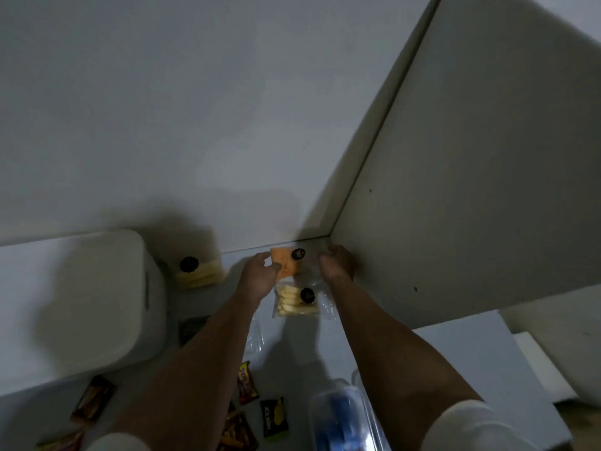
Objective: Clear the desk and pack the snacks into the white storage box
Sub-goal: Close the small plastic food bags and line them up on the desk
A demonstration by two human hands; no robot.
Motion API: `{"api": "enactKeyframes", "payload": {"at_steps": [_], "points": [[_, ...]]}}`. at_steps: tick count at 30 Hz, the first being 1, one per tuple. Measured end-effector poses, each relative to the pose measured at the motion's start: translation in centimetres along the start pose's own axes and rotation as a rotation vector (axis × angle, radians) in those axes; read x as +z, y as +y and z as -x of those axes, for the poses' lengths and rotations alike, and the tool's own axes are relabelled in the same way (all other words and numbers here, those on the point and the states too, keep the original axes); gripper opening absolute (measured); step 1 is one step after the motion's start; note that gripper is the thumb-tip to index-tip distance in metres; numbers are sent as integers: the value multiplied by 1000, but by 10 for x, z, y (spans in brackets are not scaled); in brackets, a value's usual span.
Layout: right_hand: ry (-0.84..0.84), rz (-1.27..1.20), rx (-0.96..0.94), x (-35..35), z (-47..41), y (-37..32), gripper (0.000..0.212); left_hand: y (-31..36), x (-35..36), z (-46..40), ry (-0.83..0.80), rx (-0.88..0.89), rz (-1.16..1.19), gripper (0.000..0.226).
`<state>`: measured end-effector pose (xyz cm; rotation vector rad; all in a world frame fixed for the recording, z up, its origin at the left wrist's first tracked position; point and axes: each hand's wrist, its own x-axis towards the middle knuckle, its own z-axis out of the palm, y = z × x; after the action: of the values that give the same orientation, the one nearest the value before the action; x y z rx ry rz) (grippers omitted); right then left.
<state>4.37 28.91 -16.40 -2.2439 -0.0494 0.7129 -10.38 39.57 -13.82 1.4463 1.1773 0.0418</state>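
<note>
An orange snack pack [287, 262] with a round black label lies in the far corner of the white desk [292, 346]. My left hand [260, 271] grips its left edge. My right hand [336, 263] is at the pack's right side, fingers curled down; whether it touches the clear wrapper is unclear. Just below lies a clear pack of pale yellow pieces [294, 302] with a black label. A similar yellow pack [200, 271] stands further left. The white storage box [97, 301] with a rounded lid sits at the left.
Several small dark and red snack packets [248, 382] lie near the front edge, one black one [273, 416] among them. A clear plastic container with blue contents [341, 415] is at the front right. A white side panel [471, 157] walls the right.
</note>
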Motion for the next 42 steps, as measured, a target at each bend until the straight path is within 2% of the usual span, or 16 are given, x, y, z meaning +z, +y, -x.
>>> {"api": "enactKeyframes", "payload": {"at_steps": [5,8,10,12,16,19,21,23,27,30,32,35,42], "points": [[-47,122,28,13,-31,13,41,3,23,-22,-69,-31,-47,56],[-47,75,-1,22,-41,21,22,1,33,-32,-90,-46,-39,55],[-19,-17,-4,24,-42,23,14,-1,36,-37,-85,-27,-48,42],[-59,-154,23,25,-39,21,22,-5,39,-40,-90,17,-83,19],[-127,-397,91,24,-31,12,30,-7,31,-38,-60,-28,-46,5],[-151,-349,53,23,-23,5,21,-1,23,-25,-70,-3,-22,24],[-129,-242,-20,25,-14,1,19,-1,16,-15,-64,28,-22,22],[-115,-173,-113,25,2,-6,14,0,5,-2,-30,55,-24,30],[-150,-209,-255,19,45,-21,7,5,-20,27,51,108,32,17],[-143,-165,-400,16,82,-30,14,10,-40,54,113,114,51,47],[-142,-137,-477,17,105,-33,24,11,-54,74,152,126,18,55],[-159,-112,-519,17,142,-33,24,8,-73,102,168,162,-127,51],[-141,-20,-549,27,220,-27,18,-21,-106,173,197,268,-333,21]]}}
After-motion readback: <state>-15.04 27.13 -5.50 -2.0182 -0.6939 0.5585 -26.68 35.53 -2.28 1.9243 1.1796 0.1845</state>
